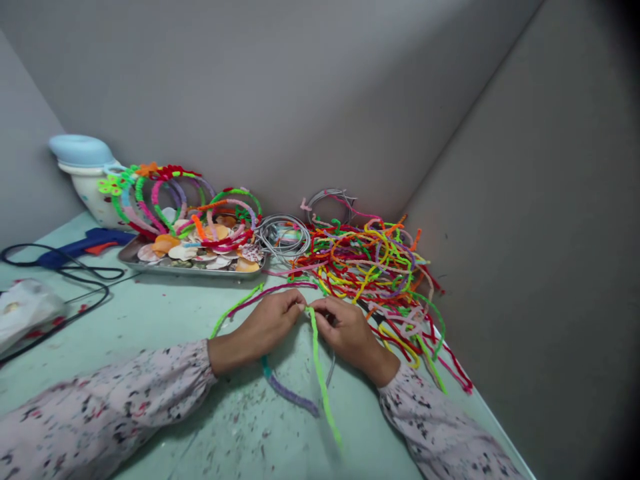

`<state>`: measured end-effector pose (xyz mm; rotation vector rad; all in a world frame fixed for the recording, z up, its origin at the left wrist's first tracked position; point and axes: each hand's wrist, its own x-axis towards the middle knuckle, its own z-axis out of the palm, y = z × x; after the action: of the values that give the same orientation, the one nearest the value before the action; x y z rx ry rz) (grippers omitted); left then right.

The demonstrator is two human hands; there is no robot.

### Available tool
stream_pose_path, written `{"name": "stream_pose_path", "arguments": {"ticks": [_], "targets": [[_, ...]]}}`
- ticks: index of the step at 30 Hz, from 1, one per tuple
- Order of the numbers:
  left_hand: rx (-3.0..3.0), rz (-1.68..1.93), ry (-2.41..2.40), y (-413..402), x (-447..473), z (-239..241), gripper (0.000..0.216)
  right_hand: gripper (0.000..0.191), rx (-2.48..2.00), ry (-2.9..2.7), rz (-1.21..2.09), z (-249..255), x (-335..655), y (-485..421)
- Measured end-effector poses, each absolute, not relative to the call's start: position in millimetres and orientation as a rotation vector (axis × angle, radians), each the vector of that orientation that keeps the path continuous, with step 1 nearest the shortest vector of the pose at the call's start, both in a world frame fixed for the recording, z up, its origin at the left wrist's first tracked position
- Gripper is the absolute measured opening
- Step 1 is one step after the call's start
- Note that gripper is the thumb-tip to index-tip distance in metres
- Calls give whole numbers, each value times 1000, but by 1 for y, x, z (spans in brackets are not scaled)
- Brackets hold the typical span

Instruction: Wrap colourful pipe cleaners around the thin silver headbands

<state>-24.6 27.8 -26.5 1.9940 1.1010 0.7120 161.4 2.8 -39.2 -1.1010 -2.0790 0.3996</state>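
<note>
Above the table, my left hand [274, 321] and my right hand [347, 330] meet with fingertips pinched at the upper end of a bright green pipe cleaner [319, 367]. Its long free part hangs down towards me. Below my hands curves a band wrapped in teal and purple pipe cleaner [290, 395], and a bare grey wire [331, 370] shows on its right side. My fingers hide where the band and the green pipe cleaner meet. Beside my left wrist lie another green pipe cleaner [235, 310] and a dark pink one [273, 290].
A metal tray [200, 271] holds shells and several colourful wrapped headbands. Coiled grey wire [286, 240] and a tangled heap of pipe cleaners [370, 260] lie to its right. At left are a blue glue gun [75, 248], a black cord [103, 293], a white bag [27, 313] and a blue-lidded container [95, 180].
</note>
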Motion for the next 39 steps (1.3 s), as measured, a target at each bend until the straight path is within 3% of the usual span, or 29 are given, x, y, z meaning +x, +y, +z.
{"name": "stream_pose_path", "arguments": {"ticks": [21,24,30,39], "targets": [[1911,668,1135,30,-24,-27,18,18,-1040,-2239,328,-33,163,1],[1923,652,1156,30,-24,-27,19,17,-1086,-2128,501,-32,162,1],[1924,669,1138,24,-21,-25,20,18,-1182,-1680,1186,-33,160,6],[1952,728,1145,18,-21,-26,15,17,-1223,-1517,1417,-23,159,8]]}}
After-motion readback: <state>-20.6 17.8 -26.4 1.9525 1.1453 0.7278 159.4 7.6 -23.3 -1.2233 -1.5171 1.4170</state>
